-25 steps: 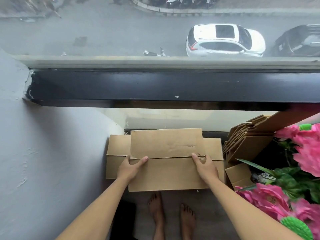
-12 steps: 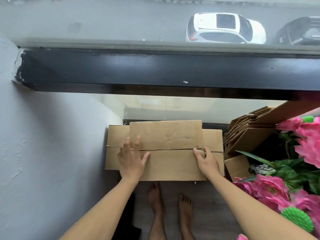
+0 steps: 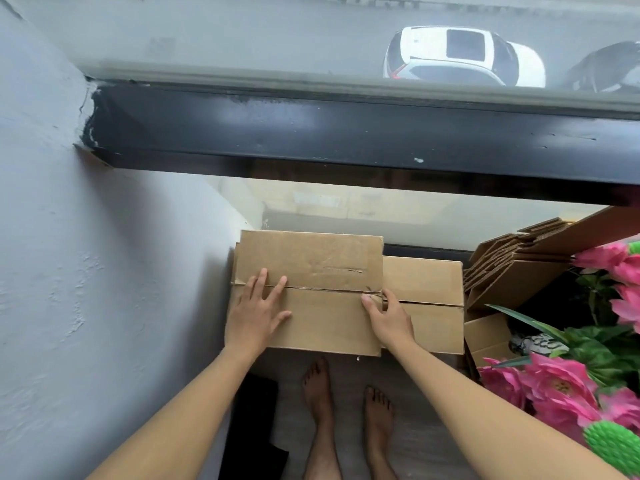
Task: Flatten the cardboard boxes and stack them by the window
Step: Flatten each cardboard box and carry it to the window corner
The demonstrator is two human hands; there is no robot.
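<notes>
Top box flat on stack under window; my left hand presses flat, right hand pinches its edge. More cardboard right of window waits.

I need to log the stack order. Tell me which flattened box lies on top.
The top box, the one under both hands, pushed left against the wall. The lower box shows only at its right side, beside the leaning cardboard.

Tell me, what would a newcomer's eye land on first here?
Probably the two hands on the flattened top box by the window: the left hand lies flat on it, the right hand grips its right edge. Then the pink flowers at lower right, and the white car on the street below.
</notes>
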